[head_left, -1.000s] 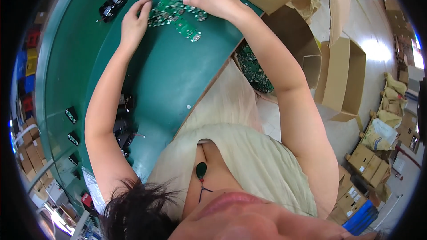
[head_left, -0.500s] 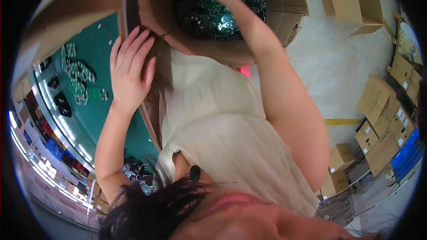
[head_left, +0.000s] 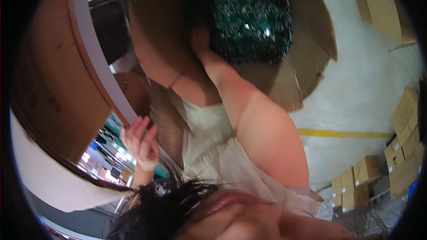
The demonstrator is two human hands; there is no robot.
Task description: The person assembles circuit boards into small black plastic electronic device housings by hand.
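Note:
A large open cardboard box [head_left: 307, 49] stands in front of me, with a heap of green circuit boards [head_left: 253, 22] inside it. My right arm reaches down into the box, and my right hand [head_left: 201, 39] is at the left side of the heap. Shadow covers its fingers, so I cannot make out whether it holds anything. By the pale edge of the workbench [head_left: 100, 58] is my left hand [head_left: 141, 144], its fingers loosely apart and nothing in them.
A big brown cardboard piece [head_left: 49, 58] fills the left side. Several closed cartons [head_left: 367, 171] are stacked at the lower right, and an open carton [head_left: 378, 4] stands at the far right. A yellow line [head_left: 347, 133] crosses the pale floor.
The view has shifted and tilted toward the box. My right hand has moved from above the boards to their left side, lower in the box. My left hand has come nearer to my body.

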